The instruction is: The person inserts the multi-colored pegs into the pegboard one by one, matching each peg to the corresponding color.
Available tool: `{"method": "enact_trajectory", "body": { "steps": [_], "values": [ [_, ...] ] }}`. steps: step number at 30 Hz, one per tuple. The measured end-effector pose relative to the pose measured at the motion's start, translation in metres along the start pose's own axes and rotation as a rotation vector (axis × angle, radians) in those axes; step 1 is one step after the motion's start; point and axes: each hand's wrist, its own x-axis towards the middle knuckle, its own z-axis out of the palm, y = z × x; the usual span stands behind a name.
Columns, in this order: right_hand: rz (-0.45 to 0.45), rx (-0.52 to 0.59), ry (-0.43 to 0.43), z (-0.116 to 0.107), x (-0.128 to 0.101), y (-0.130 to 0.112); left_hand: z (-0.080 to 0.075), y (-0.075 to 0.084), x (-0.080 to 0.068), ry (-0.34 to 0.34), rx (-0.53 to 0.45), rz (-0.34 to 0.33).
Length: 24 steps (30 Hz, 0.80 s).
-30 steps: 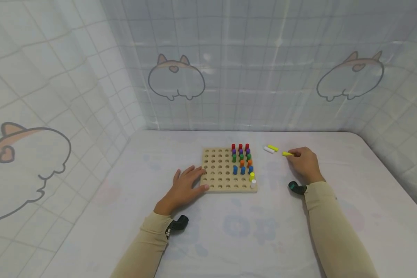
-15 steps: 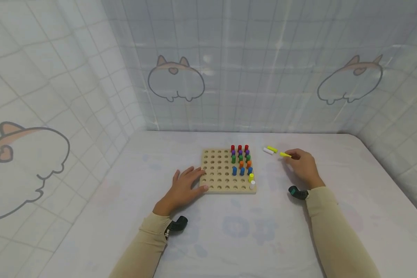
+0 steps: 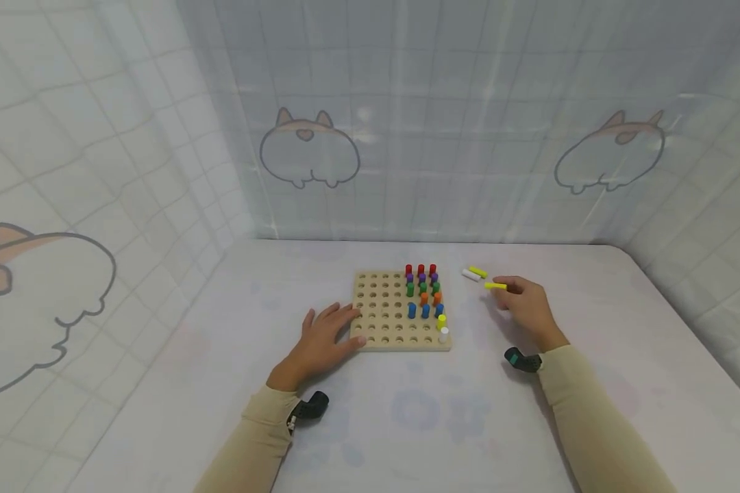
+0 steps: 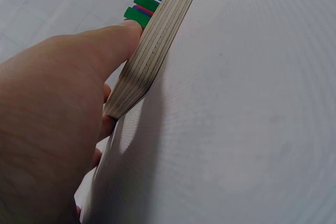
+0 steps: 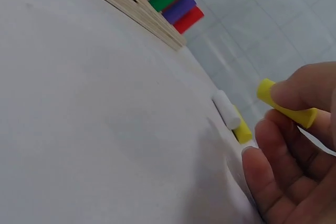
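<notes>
Holding: the right hand (image 3: 527, 307) pinches a short yellow cylindrical peg (image 3: 495, 286) between thumb and fingertips (image 5: 294, 90), lifted off the cloth-covered table (image 3: 407, 418); the peg lies roughly level, its free end pointing toward the board.
Peg position: in the air to the right of the square wooden pegboard (image 3: 382, 322), near its far right corner and just on the near side of the loose pegs.
Left hand: the left hand (image 3: 321, 339) rests flat, fingers relaxed and spread, on the near left corner of the pegboard; the wrist view shows the thumb (image 4: 113, 43) pressed against the layered plywood edge (image 4: 152, 51).
Board contents: rows of upright pegs fill the right columns, running red (image 3: 421, 270), purple, green (image 3: 410, 290), orange and blue (image 3: 412, 311) from far to near, with one yellow peg (image 3: 441, 320) and one white peg (image 3: 444, 334) in the rightmost column.
Loose pegs: a white peg (image 3: 469, 275) and a second yellow peg (image 3: 478, 272) lie on their sides, touching, on the table beyond the right hand.
Surroundings: a quilted curtain printed with cartoon animals (image 3: 311, 147) encloses the table.
</notes>
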Motion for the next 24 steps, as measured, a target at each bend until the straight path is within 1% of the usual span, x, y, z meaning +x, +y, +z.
{"method": "enact_trajectory", "body": {
  "steps": [6,9,13,19,24],
  "values": [
    [0.019,0.048,-0.007,0.008,-0.003,-0.002,-0.001,-0.001,-0.005,0.005,0.004,-0.003],
    [0.001,0.064,-0.01,0.012,-0.003,-0.002,-0.001,-0.003,-0.006,0.01,0.002,-0.001],
    [-0.041,0.122,-0.027,0.016,-0.003,-0.004,0.0,-0.004,-0.006,0.007,-0.002,0.001],
    [-0.096,0.205,-0.093,0.02,-0.005,-0.01,-0.001,-0.005,-0.003,0.014,-0.012,0.002],
    [-0.096,0.236,-0.122,0.023,-0.007,-0.011,0.001,-0.004,-0.001,0.008,-0.021,0.018]
  ]
}}
